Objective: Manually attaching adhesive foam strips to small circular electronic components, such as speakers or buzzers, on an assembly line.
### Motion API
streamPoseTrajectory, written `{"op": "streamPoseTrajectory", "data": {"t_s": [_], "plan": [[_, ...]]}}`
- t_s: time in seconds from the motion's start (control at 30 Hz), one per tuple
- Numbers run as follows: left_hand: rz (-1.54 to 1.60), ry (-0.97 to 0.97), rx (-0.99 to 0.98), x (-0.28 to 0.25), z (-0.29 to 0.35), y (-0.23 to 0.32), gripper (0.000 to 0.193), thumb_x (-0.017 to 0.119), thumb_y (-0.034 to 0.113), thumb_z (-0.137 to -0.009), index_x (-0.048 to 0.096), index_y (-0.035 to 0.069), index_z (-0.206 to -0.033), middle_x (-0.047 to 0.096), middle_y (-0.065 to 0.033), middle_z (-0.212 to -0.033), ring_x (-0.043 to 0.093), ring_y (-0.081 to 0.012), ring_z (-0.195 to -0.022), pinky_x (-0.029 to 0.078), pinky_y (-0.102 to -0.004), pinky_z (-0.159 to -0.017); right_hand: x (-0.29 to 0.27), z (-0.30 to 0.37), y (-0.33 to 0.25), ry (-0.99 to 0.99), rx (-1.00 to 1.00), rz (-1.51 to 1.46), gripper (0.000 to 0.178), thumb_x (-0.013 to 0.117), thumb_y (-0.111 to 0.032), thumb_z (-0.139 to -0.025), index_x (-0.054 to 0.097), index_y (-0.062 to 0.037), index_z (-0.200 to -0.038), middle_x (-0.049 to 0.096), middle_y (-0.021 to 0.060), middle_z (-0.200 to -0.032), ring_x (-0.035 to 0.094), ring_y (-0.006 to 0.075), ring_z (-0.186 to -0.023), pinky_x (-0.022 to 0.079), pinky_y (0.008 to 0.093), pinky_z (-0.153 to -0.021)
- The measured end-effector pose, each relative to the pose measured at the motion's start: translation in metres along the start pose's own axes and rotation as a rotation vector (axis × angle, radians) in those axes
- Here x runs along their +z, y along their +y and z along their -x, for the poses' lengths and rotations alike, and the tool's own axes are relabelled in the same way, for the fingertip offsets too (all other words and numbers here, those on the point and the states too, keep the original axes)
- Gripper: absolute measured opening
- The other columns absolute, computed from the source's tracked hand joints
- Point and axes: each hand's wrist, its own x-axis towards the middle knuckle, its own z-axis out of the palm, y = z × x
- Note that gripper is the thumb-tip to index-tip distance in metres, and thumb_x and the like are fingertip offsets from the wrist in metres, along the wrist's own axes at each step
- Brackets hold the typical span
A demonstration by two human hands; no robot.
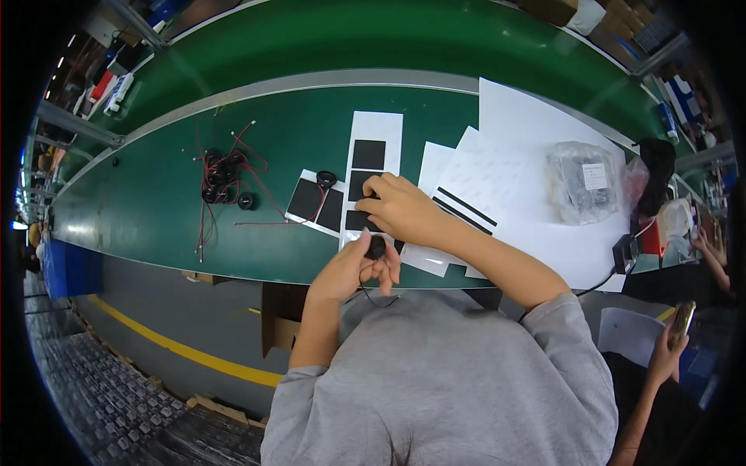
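My left hand [347,268] is closed round a small round black speaker [376,248] at the bench's front edge, with a thin wire hanging below it. Just beyond, my right hand [400,208] reaches over a white backing sheet [378,125] that carries black square pads [368,154]. Its thumb and forefinger are bent together at one pad, and I cannot make out what is between them. Left of that sheet lies a shorter sheet with black pads [303,198]. Another round speaker [326,179] with a red wire rests on its upper corner.
A tangle of black speakers with red wires [221,175] lies on the green bench [155,175] to the left. White paper sheets [521,155] cover the right side, under a clear plastic bag [583,186]. At the far right, another person's hand [667,353] holds a phone.
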Motion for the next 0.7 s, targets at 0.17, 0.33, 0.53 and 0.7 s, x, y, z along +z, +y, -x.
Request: {"op": "streamPoseTrajectory", "data": {"t_s": [0.17,0.33,0.53,0.7], "plan": [[-0.001,0.286,0.067,-0.010,-0.005,-0.004,0.059,0.020,0.049,-0.089,0.050,-0.001,-0.080,0.030,0.0019,-0.052,0.024,-0.0074,-0.043,0.022,-0.0209,-0.042,0.002,-0.011,0.007,-0.087,0.080,-0.063,0.021,0.063,-0.008,-0.065,0.057,-0.0058,-0.085,0.047,0.0079,-0.089,0.046,0.0252,-0.085,0.040,0.0320,-0.074],[0.153,0.371,0.110,-0.014,-0.004,0.002,0.052,0.023,0.044,-0.089,0.049,-0.001,-0.079,0.024,0.0035,-0.052,0.022,-0.0060,-0.042,0.019,-0.0204,-0.041,-0.001,-0.021,0.013,-0.195,0.154,-0.152,0.019,0.063,-0.009,-0.066,0.055,-0.0081,-0.083,0.046,0.0076,-0.089,0.046,0.0250,-0.087,0.039,0.0325,-0.073],[0.172,0.386,0.120,-0.014,-0.007,0.002,0.043,0.027,0.036,-0.089,0.049,0.000,-0.082,0.027,0.0024,-0.053,0.022,-0.0064,-0.041,0.021,-0.0209,-0.041,0.000,-0.022,0.016,-0.234,0.149,-0.171,0.018,0.062,-0.010,-0.065,0.053,-0.0106,-0.081,0.045,0.0076,-0.087,0.045,0.0262,-0.085,0.039,0.0338,-0.070],[0.187,0.384,0.149,-0.016,-0.010,0.000,0.037,0.033,0.031,-0.088,0.052,-0.001,-0.081,0.033,0.0009,-0.055,0.024,-0.0058,-0.041,0.021,-0.0211,-0.040,0.001,-0.023,0.020,-0.224,0.137,-0.194,0.018,0.061,-0.012,-0.063,0.051,-0.0122,-0.078,0.044,0.0071,-0.086,0.045,0.0268,-0.083,0.039,0.0357,-0.068]]}}
